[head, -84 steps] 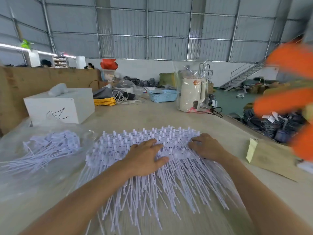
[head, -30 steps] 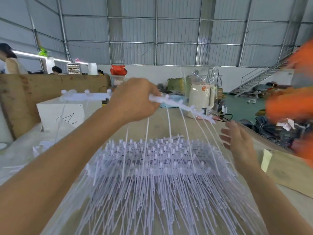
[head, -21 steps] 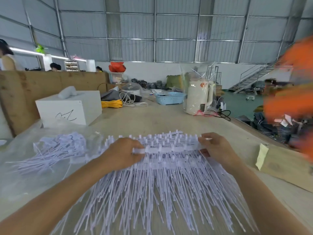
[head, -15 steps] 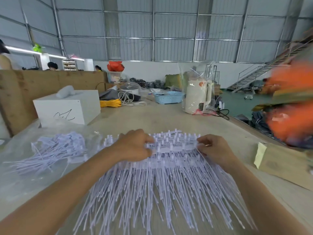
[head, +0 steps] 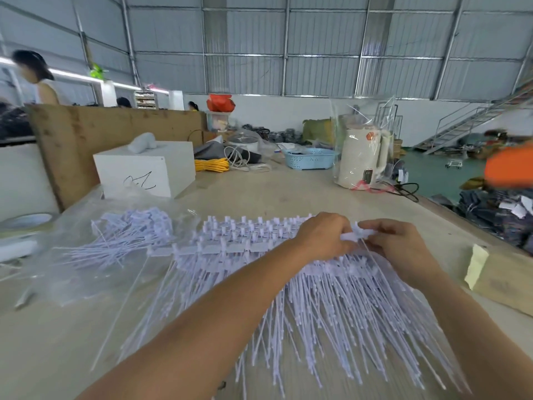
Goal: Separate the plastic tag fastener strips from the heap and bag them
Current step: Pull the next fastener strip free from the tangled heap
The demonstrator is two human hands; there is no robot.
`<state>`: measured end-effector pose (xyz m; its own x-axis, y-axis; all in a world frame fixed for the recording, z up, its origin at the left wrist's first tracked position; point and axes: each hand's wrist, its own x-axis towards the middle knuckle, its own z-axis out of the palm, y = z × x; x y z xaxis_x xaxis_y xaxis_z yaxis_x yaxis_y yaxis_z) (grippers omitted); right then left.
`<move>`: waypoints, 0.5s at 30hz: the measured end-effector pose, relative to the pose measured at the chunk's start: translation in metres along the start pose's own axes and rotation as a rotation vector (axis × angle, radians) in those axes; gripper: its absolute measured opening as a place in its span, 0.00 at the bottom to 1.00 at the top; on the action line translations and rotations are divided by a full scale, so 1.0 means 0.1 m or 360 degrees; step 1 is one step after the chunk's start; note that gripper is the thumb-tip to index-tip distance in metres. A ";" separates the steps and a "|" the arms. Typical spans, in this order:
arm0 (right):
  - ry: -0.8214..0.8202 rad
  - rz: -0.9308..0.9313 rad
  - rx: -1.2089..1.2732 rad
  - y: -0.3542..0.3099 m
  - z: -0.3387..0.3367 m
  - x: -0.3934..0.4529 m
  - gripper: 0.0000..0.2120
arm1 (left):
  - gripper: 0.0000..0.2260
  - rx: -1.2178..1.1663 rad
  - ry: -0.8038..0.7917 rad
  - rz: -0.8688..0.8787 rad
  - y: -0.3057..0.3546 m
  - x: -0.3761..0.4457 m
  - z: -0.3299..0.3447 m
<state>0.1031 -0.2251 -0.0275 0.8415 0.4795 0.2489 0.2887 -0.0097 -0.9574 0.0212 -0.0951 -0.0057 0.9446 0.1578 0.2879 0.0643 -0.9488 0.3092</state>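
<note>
Head view of a pale worktop [head: 259,197]. A heap of white plastic tag fastener strips [head: 302,284] lies at centre, its header bars along the far edge and its thin filaments fanned toward the viewer. Both hands meet over the heap's far right corner. The left hand [head: 323,238] reaches across from the left with its fingers curled around the end of one strip [head: 356,233], which sits raised just above the heap. The right hand [head: 401,249] meets it from the right, its thumb and fingers pinched on the same strip end; the two hands are almost touching.

To the left of the heap, just beside it, a clear plastic bag [head: 86,272] lies flat on the worktop with a smaller bundle of bagged fasteners [head: 129,232] inside it.

Farther back stand a white box [head: 150,168] with a black scribble on its front, a coil of yellow cord [head: 212,164], a blue perforated basket [head: 311,158] and a cream electric kettle [head: 363,157] wrapped in clear film. A brown cardboard piece with a yellow strip [head: 476,269] lies at the right edge of the worktop. A person [head: 37,76] stands in the far left background.
</note>
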 end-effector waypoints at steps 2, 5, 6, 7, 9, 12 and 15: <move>-0.0093 0.0144 0.0351 -0.04 0.03 0.00 0.08 | 0.11 0.0023 0.0045 0.0041 0.02 -0.02 -0.01; -0.0145 0.0098 0.0058 -0.02 0.02 -0.01 0.11 | 0.12 0.0017 0.0101 0.0092 0.02 -0.02 -0.01; -0.0134 0.0047 -0.0048 -0.02 0.02 -0.02 0.10 | 0.12 -0.0004 0.0130 0.0104 0.01 -0.02 0.00; -0.0111 0.0013 -0.0097 -0.02 0.01 -0.02 0.09 | 0.12 -0.0031 0.0161 0.0114 -0.01 -0.02 0.01; -0.0074 0.0012 -0.0063 -0.05 -0.01 -0.04 0.07 | 0.11 -0.0111 0.0219 0.0110 -0.04 -0.04 0.03; -0.0097 0.0059 0.0115 -0.10 -0.02 -0.06 0.08 | 0.10 -0.0170 0.0244 0.0109 -0.04 -0.03 0.05; -0.0114 0.0117 0.0257 -0.11 -0.02 -0.07 0.08 | 0.10 -0.0134 0.0251 0.0129 -0.01 -0.02 0.04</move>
<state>0.0951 -0.2298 -0.0189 0.8214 0.5438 0.1716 0.1456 0.0910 -0.9852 0.0211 -0.0957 -0.0105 0.8830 0.1290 0.4513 -0.0435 -0.9349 0.3523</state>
